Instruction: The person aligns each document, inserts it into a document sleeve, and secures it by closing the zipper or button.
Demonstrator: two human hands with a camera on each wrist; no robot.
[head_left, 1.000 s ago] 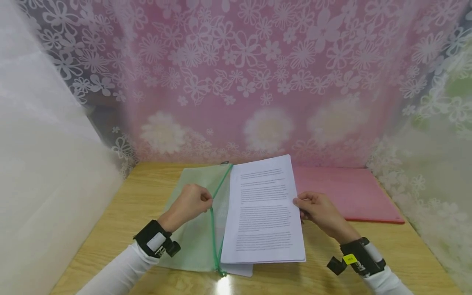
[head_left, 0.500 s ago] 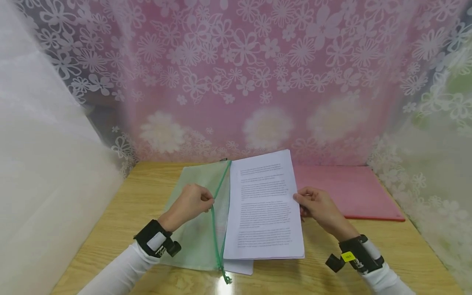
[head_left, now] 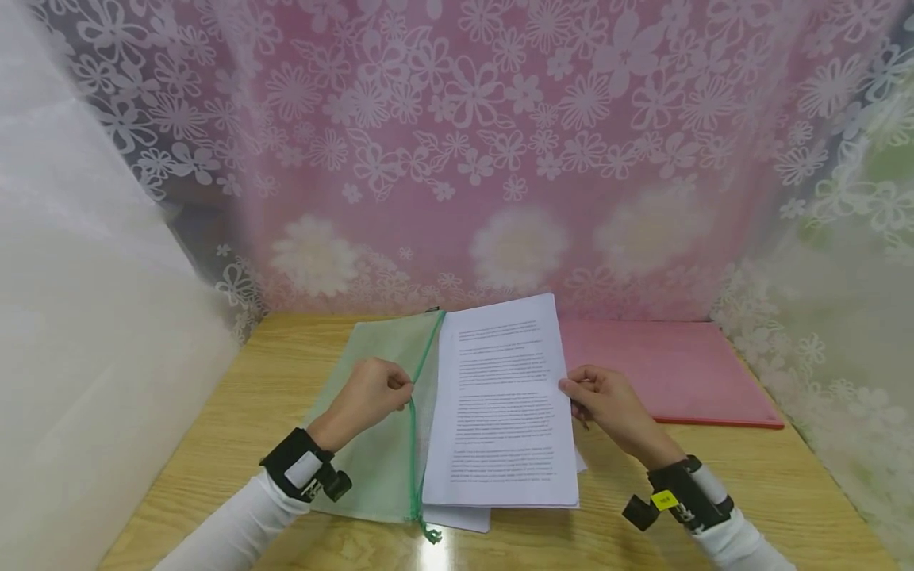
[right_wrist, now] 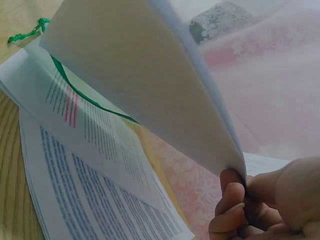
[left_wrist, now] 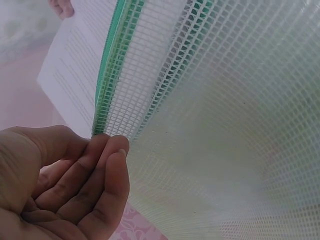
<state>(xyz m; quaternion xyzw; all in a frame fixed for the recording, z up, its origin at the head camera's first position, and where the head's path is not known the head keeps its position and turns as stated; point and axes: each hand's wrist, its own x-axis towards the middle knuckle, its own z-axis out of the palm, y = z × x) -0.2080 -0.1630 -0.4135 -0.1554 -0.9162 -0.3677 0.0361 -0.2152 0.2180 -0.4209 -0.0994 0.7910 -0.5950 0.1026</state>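
A pale green mesh zip pouch point(head_left: 364, 468) lies on the table at centre-left. My left hand point(head_left: 367, 392) pinches its green-edged opening between thumb and fingers; the left wrist view shows the mesh edge point(left_wrist: 115, 90) lifted at the fingertips. My right hand point(head_left: 607, 408) grips the right edge of a stack of printed sheets point(head_left: 503, 412), held tilted with its left side at the pouch opening. From below, the right wrist view shows the stack's blank back point(right_wrist: 145, 85). Under it, more printed sheets point(right_wrist: 95, 175), one with pink-marked lines, stick out of the pouch.
A flat pink board point(head_left: 685, 377) with a red edge lies at the right, behind my right hand. The wooden table point(head_left: 236, 412) meets a pink flowered curtain point(head_left: 457, 198) at the back. Pale translucent sheets hang at both sides.
The right hand has shifted slightly left with the printed sheets, bringing them closer over the pouch opening. A corner of the lower sheets now shows at the right. My left hand keeps its pinch.
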